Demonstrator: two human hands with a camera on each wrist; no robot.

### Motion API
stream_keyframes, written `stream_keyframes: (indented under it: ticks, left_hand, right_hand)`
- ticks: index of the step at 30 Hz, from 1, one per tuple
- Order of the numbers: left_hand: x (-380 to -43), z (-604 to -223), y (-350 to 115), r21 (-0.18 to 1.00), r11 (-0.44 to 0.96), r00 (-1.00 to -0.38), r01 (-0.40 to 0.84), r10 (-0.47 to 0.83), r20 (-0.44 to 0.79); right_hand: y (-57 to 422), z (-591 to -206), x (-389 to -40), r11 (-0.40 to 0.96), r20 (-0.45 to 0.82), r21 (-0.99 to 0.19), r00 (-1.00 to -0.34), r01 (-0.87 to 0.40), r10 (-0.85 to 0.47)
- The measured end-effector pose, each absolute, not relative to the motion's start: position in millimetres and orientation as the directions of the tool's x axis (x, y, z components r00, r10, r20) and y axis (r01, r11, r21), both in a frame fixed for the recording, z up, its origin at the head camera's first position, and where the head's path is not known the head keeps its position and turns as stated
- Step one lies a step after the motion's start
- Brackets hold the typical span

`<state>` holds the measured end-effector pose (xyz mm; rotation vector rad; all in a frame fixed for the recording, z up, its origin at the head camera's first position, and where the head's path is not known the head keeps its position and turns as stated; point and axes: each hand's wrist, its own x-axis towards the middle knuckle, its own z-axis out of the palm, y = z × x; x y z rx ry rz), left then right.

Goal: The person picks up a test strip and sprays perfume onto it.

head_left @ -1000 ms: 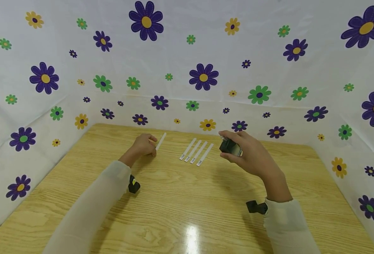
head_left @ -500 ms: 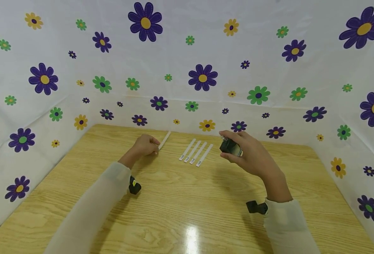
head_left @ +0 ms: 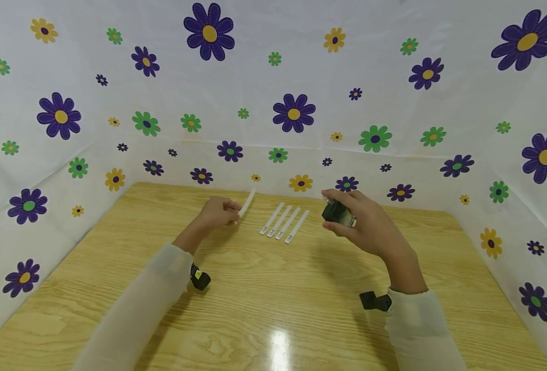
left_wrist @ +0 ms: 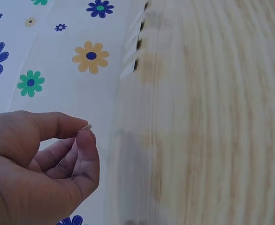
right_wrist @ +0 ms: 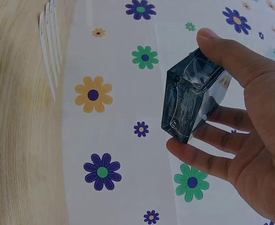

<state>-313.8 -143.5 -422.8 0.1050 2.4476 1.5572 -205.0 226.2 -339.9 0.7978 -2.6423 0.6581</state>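
My left hand (head_left: 217, 212) pinches a white paper strip (head_left: 248, 204) between thumb and forefinger. The strip slants up and away to the right, slightly bent, above the table. In the left wrist view only the near end of this strip (left_wrist: 85, 127) shows at the fingertips. My right hand (head_left: 368, 221) holds a dark, angular glass perfume bottle (head_left: 337, 212) in the air, thumb on one side and fingers on the other. The right wrist view shows the bottle (right_wrist: 184, 98) tilted, its blue-grey glass see-through. Several matching strips (head_left: 297, 226) lie side by side between the hands, printed ends nearest me.
The wood-grain table (head_left: 236, 299) reaches back to a white cloth wall (head_left: 254, 72) printed with flowers, which also closes off both sides. A black wrist camera (head_left: 201, 278) hangs under the left cuff, another camera (head_left: 375, 302) by the right.
My left hand has moved slightly right and raised the strip, whose far end now stands higher and further right. My right hand keeps the bottle in nearly the same place.
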Motion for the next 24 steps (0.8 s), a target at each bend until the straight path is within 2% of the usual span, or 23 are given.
stream_keyframes:
  ticks: [11,24]
  left_hand:
    - [-303.3,-420.1,-127.6,0.918,0.395,-0.966,-0.034,0.222,-0.132]
    - [-289.9,-417.4,-111.2,0.922,0.381,-0.946,0.066,0.318,-0.064]
  right_hand:
    - [226.2,-341.3,-206.6,0.74,0.424,-0.328,-0.791,-0.587,-0.441]
    - [227.2,-341.1,-206.4,0.736,0.425,-0.332,-0.79,-0.59,-0.442]
